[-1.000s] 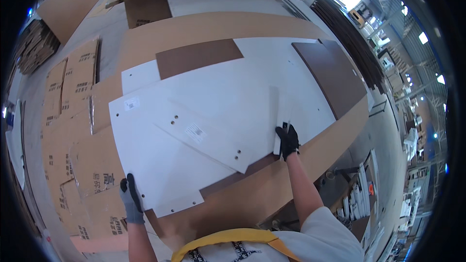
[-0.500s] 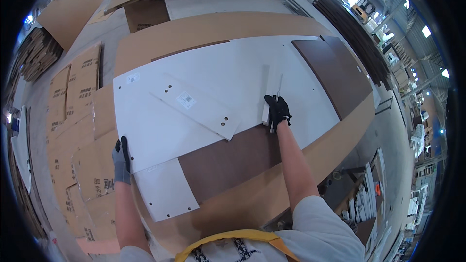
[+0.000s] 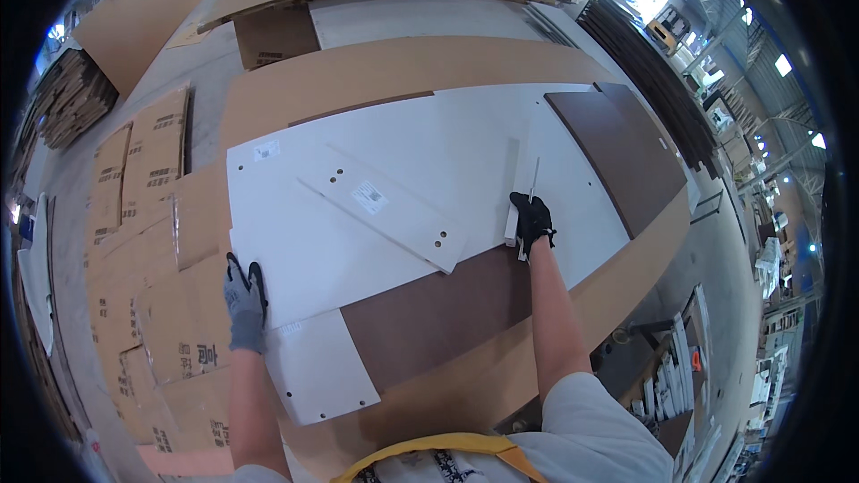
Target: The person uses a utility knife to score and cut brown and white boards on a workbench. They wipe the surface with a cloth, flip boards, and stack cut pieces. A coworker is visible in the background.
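A large white panel (image 3: 358, 282) with drilled holes lies across the stack before me. My left hand (image 3: 243, 306), in a grey glove with black fingertips, is at its left edge, thumb and fingers apart. My right hand (image 3: 534, 222), black-gloved, is closed around a narrow white strip (image 3: 511, 229) standing out from the panel's right part. A thin light-coloured piece (image 3: 536, 177) shows beside that hand; whether it is gripped too I cannot tell. Between my hands, a smaller white board (image 3: 403, 222) with a label and paired holes lies slantwise on the large panel.
Dark brown panels (image 3: 617, 156) lie at the right and along the near side (image 3: 438, 317). Below them is brown cardboard (image 3: 429, 398). A smaller white piece (image 3: 322, 376) sits near left. Flattened cartons (image 3: 174, 304) cover the floor at left; offcuts (image 3: 667, 385) stand lower right.
The panels have shifted slightly right and down in view. My left hand's fingers have spread apart at the panel edge. The right hand keeps its hold on the strip.
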`<action>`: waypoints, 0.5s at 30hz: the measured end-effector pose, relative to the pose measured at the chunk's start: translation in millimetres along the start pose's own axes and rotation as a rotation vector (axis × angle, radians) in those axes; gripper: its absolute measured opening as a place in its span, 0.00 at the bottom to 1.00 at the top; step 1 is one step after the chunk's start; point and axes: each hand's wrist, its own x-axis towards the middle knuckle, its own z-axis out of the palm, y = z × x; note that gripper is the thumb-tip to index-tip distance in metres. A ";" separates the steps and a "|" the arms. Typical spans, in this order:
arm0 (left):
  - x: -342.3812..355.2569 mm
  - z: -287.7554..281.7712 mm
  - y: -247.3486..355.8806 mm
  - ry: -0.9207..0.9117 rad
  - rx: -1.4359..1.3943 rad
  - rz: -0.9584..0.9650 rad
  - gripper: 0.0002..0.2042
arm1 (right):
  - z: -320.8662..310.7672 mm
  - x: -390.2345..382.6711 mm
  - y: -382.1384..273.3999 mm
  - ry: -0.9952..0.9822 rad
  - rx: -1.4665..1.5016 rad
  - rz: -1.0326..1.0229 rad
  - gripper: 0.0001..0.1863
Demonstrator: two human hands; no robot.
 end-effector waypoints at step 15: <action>-4.4 -14.7 23.5 -0.112 0.044 -0.028 0.34 | -9.9 -6.5 -11.4 0.072 -0.169 0.031 0.34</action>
